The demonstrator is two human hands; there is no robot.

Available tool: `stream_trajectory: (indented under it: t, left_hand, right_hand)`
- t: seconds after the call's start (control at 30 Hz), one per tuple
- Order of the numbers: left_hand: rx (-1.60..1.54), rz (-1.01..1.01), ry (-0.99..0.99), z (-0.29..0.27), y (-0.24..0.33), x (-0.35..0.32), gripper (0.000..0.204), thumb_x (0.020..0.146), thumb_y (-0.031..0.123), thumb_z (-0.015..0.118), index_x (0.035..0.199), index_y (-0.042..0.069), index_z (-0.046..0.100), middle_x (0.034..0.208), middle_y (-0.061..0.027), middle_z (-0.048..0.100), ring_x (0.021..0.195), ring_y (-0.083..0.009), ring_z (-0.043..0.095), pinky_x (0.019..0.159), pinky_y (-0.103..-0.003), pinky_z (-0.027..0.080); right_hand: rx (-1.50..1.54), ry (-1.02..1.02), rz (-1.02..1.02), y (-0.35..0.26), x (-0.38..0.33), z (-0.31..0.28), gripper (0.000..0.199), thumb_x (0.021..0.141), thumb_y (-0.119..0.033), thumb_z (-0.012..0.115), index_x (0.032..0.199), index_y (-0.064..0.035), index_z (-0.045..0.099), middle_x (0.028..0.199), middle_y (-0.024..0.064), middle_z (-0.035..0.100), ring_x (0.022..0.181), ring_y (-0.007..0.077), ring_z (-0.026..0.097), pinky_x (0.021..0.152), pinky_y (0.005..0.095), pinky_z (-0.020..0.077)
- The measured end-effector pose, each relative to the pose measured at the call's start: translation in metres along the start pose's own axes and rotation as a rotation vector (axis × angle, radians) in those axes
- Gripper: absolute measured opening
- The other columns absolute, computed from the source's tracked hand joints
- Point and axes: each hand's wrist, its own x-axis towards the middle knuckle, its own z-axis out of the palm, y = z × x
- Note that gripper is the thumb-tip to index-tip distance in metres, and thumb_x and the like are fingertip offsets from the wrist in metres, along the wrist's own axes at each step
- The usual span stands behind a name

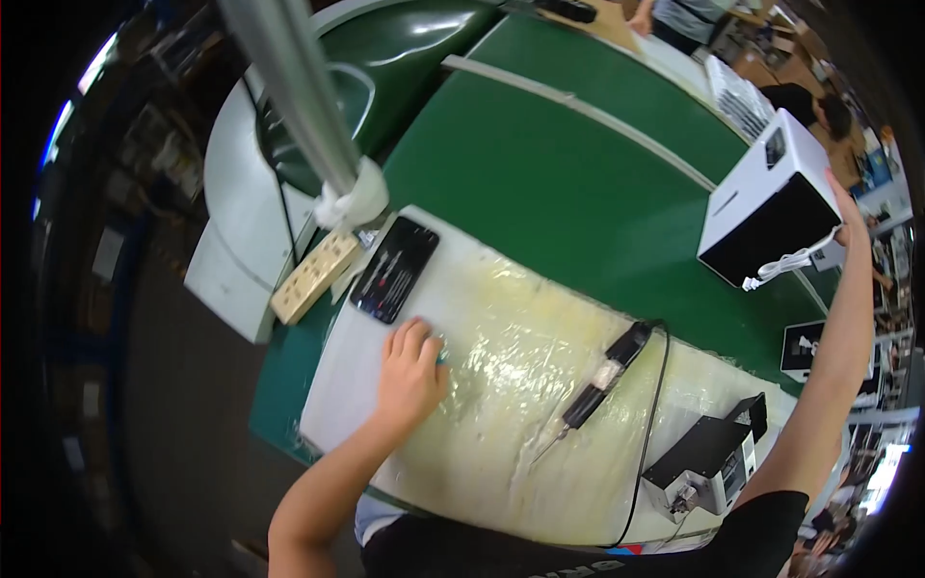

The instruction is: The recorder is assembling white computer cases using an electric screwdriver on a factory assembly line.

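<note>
Plastic-wrapped and yellowed, a work mat lies under the person's left hand, which rests palm down with fingers loosely spread, covering a small teal object of which only an edge shows. Just beyond the fingertips lies a black phone, and beside that a beige power strip. An electric screwdriver lies on the mat, apart from the hand. The right hand reaches far out to the back edge of a white-and-black box on the green table; its grip cannot be made out.
</note>
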Motion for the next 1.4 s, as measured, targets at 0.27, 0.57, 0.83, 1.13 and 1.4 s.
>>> stream_trajectory:
  t: [0.27,0.57,0.83,1.13,1.4]
  left_hand:
    - [-0.046,0.003,0.053,0.006,-0.002,0.002,0.027,0.066,0.003,0.065,0.091,0.002,0.056,0.108,-0.0149,0.056,0.117,-0.0324,0.052,0.098,-0.045,0.042]
    - [-0.068,0.054,0.120,0.012,-0.004,-0.012,0.027,0.066,0.006,0.067,0.090,0.001,0.056,0.108,-0.0152,0.056,0.115,-0.0325,0.052,0.098,-0.044,0.041]
    - [-0.091,0.078,0.155,0.015,-0.011,-0.017,0.021,0.067,0.006,0.064,0.087,0.002,0.056,0.104,-0.0147,0.056,0.111,-0.0312,0.052,0.096,-0.043,0.041]
    - [-0.571,-0.274,0.080,0.000,-0.025,-0.017,0.020,0.080,0.005,0.059,0.099,0.004,0.062,0.109,-0.0148,0.060,0.102,-0.0282,0.058,0.089,-0.039,0.046]
    - [-1.302,-0.285,-0.182,-0.249,0.069,0.028,0.075,0.101,0.054,0.034,0.147,-0.005,0.032,0.147,-0.0271,0.039,0.136,-0.0339,0.041,0.112,-0.039,0.031]
  right_hand:
    - [-0.006,-0.011,-0.143,-0.014,0.006,0.068,0.055,0.089,-0.040,0.070,0.123,0.0022,0.059,0.108,0.0127,0.069,0.089,0.0230,0.068,0.077,0.0334,0.0545]
    - [-0.263,-0.018,-0.208,-0.030,-0.082,0.161,0.054,0.095,-0.035,0.062,0.131,0.0051,0.054,0.120,0.0133,0.065,0.104,0.0216,0.064,0.090,0.0303,0.0481]
    - [-0.169,-0.281,-0.245,-0.057,-0.245,0.258,0.040,0.099,-0.033,0.056,0.122,-0.0005,0.061,0.106,0.0080,0.069,0.092,0.0142,0.067,0.079,0.0274,0.0551]
    - [0.049,-0.199,-0.240,0.023,-0.346,0.360,0.040,0.098,-0.031,0.058,0.120,0.0021,0.060,0.104,0.0111,0.069,0.088,0.0149,0.067,0.077,0.0276,0.0542]
    - [-0.241,0.051,-0.733,0.089,-0.437,0.401,0.031,0.099,-0.031,0.053,0.101,0.0000,0.057,0.113,0.0153,0.062,0.090,0.0141,0.060,0.083,0.0262,0.0472]
